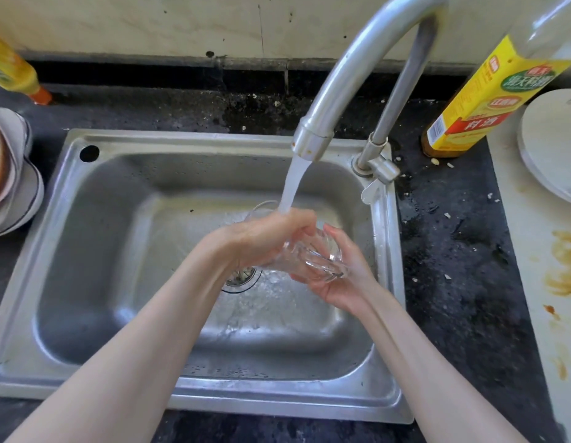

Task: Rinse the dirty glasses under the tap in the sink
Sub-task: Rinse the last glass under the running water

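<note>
Both hands hold a clear cut glass (pixel 312 260) over the steel sink (pixel 95 251), lying on its side with its base toward the right. My left hand (pixel 265 238) curls over its upper part, and water from the tap (pixel 312 135) falls onto the back of that hand. My right hand (pixel 341 270) cups the base from below and from the right. Behind my left hand a second clear glass (pixel 260 209) shows only part of its rim. Water spreads over the sink floor around the drain (pixel 242 278).
Stacked bowls (pixel 9 174) stand on the dark counter to the left of the sink, with a yellow bottle (pixel 12 68) behind them. At the right are a yellow-labelled bottle (pixel 488 94), a white plate (pixel 552 145) and a stained light board (pixel 552 282).
</note>
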Available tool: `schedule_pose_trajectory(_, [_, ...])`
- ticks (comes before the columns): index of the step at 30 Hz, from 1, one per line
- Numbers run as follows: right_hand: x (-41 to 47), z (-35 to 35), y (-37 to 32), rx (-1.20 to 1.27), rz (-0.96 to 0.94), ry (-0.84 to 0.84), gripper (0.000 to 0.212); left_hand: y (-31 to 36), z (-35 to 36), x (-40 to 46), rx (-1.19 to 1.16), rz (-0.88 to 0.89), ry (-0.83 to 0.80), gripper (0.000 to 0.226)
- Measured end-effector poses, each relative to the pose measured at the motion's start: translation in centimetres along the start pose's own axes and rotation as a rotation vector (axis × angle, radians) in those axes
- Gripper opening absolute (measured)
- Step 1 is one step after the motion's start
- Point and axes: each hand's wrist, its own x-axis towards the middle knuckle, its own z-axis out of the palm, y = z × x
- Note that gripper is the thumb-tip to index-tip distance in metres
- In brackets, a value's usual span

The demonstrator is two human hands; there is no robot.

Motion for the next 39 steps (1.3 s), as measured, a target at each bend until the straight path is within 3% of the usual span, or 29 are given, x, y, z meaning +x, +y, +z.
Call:
schedule_pose_trajectory(3, [-0.2,0.0,0.0,-0.028,-0.103,-0.052,0.038,-0.7,-0.2,0.4,-0.105,0.053,0.061,0.059])
schedule_pose_trajectory(4, [-0.2,-0.2,-0.1,-0.043,-0.139,-0.083,0.035,-0.8,0.0,0.3,-0.209,0.063,0.015,0.059])
schedule_pose_trajectory(8, [-0.6,-1.1,-0.7,-0.053,-0.243,-0.210,0.059,-1.3,0.2,-0.6,-0.577,0.114,-0.154,0.064])
schedule_pose_trajectory(10, [-0.8,-1.6,-0.7,-0.064,-0.242,-0.231,0.050,-1.5,0.2,-0.6,-0.606,0.121,-0.142,0.063])
schedule_pose_trajectory(13, [-0.9,-1.5,-0.6,-0.083,-0.198,-0.186,0.054,-1.9,0.3,-0.4,-0.594,0.112,-0.072,0.055])
schedule_pose_trajectory(15, [-0.9,-1.1,-0.5,-0.196,-0.157,-0.103,0.041,-2.0,0.2,-0.4,-0.588,0.074,-0.073,0.049])
schedule_pose_trajectory(19, [0.1,-0.4,0.2,-0.105,-0.034,0.004,0.037,-1.6,0.6,-0.5,-0.416,0.004,-0.091,0.054])
schedule_pose_trajectory(22, [0.0,0.0,0.4,0.010,0.097,0.043,0.031,-1.0,1.4,-0.5,-0.037,0.000,0.030,0.063])
schedule_pose_trajectory(26, [-0.2,-0.3,0.7,0.096,0.226,0.172,0.032,-1.0,1.7,-1.1,0.444,0.189,0.280,0.055])
schedule_pose_trajectory(30, [-0.3,-1.0,0.5,0.129,0.239,0.212,0.029,-1.5,0.3,-2.1,0.860,0.366,0.391,0.040])
schedule_pose_trajectory(36, [-0.9,-1.1,-0.5,0.135,0.212,0.151,0.026,-4.9,-1.2,-1.2,0.677,0.663,0.548,0.037])
schedule_pose_trajectory(39, [-1.4,-0.3,-0.8,0.162,0.231,0.094,0.030,-5.0,-0.4,-1.3,0.443,0.613,0.439,0.014])
